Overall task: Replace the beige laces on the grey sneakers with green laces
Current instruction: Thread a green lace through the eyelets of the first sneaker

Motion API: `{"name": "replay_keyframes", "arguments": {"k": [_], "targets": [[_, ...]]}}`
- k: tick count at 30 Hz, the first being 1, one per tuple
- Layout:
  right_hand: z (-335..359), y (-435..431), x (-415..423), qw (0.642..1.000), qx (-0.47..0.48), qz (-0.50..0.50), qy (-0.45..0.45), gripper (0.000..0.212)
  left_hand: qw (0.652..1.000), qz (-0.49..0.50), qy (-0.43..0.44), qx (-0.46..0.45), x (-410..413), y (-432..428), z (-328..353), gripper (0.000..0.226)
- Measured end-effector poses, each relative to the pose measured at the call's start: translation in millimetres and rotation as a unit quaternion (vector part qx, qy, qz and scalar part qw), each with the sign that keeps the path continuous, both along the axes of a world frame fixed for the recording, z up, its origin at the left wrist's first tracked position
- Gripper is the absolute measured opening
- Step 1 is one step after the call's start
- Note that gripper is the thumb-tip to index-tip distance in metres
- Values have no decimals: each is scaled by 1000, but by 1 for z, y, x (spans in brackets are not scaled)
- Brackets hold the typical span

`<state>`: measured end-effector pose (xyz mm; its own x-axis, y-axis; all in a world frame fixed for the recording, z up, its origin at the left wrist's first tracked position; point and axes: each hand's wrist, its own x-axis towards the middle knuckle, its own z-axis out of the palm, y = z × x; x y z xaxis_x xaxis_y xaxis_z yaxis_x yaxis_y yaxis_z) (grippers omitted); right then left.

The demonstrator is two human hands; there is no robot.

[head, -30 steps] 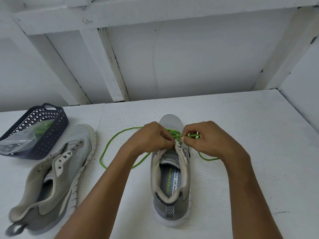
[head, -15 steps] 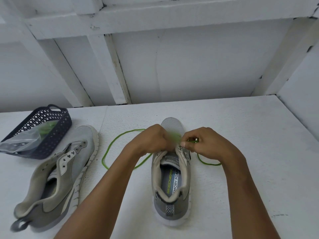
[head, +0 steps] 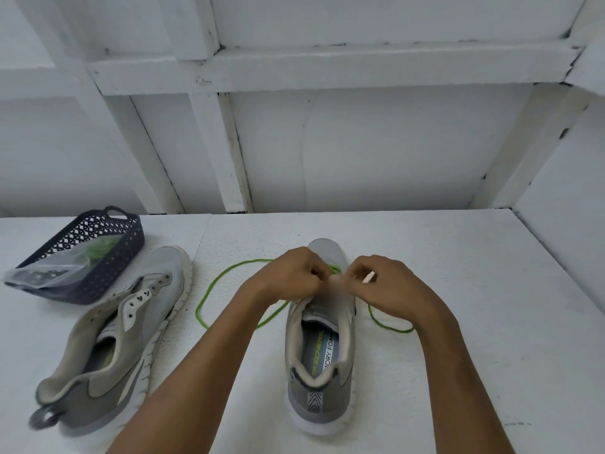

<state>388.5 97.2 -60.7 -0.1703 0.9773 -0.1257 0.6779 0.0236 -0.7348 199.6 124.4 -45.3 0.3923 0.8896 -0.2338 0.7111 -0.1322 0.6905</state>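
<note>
The sneaker (head: 320, 342) stands upright on the table (head: 474, 290), its long axis running from heel near the person to toe at the wall. Over its eyelets, the left hand (head: 288, 276) and right hand (head: 383, 285) pinch the green lace (head: 209, 293), which loops out on both sides. A second sneaker (head: 114, 339) lies left of it.

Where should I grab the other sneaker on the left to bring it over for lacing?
Grip the unlaced sneaker by its heel collar, near the pull loop, coming from the near side. It lies tilted with the heel toward you and the opening gaping, so the fingers can probably hook inside the rim.
</note>
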Motion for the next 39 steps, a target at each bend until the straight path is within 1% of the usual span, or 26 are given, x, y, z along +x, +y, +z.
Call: {"name": "replay_keyframes", "arguments": {"k": [3,6,8,9,13,16,17,18,19,20,21,22,23,24,25,27,28,29,30,31,33,35,36,37,38,39], "targets": [[3,-3,1,1000,-23,-2,-9,35,996,49,-63,-39,-8,1,4,16],[10,-9,1,1000,-5,-19,21,41,989,112,-96,1,-16,-1,2,12],[14,-12,-5,997,4,-38,61,48,991,104,-74,33,-17,0,1,13],[15,-13,-10,998,3,-34,56,49,994,92,-52,41,-14,-2,0,15],[9,-13,-23,1000,6,-2,-24,26,995,60,29,80,-1,-5,-4,14],[3,-13,-20,1000,14,-22,-14,20,992,94,12,80,-5,-8,1,23],[1,-14,-19,999,11,-30,2,21,989,122,-36,72,-8,-10,5,25],[1,-16,-18,999,7,-35,13,23,980,151,-118,60,-11,-12,10,23],[1,-17,-17,999,2,-38,19,24,957,178,-228,38,-14,-13,15,24],[1,-17,-16,999,-1,-39,20,24,915,199,-352,0,-17,-13,21,27],[1,-17,-16,999,-5,-41,20,25,860,211,-463,-46,-19,-12,26,28],[2,-16,-16,999,-11,-43,18,25,813,220,-533,-83,-22,-12,32,28],[3,-16,-17,999,-19,-43,17,26,795,239,-549,-100,-23,-11,34,27],[4,-16,-18,999,-26,-40,14,27,812,258,-514,-96,-23,-9,36,27],[6,-15,-21,999,-31,-39,12,27,859,265,-432,-69,-25,-7,37,28],[8,-14,-26,998,-45,-43,14,28,969,197,-149,13,-28,-3,32,25],[10,-13,-27,998,-51,-46,13,28,992,121,4,35,-30,-2,29,25],[12,-13,-28,997,-57,-48,13,29,990,44,125,39,-30,-2,25,27],[13,-12,-28,997,-61,-52,15,30,981,-5,190,40,-32,-3,26,27],[13,-12,-29,996,-64,-58,17,30,978,-24,202,44,-36,-3,30,23],[12,-14,-29,995,-64,-72,15,28,986,-29,155,52,-46,-2,40,18],[12,-16,-29,995,-57,-86,5,24,993,-43,99,40,-58,-4,49,22],[12,-17,-28,994,-53,-91,-1,23,998,-40,29,28,-63,-5,54,23],[13,-18,-28,994,-48,-95,-7,24,997,-26,-77,18,-68,-6,58,21],[13,-18,-28,994,-45,-99,-11,24,980,-4,-201,7,-72,-6,60,17],[12,-18,-28,993,-43,-105,-12,25,950,15,-312,-5,-75,-4,60,17]]}}
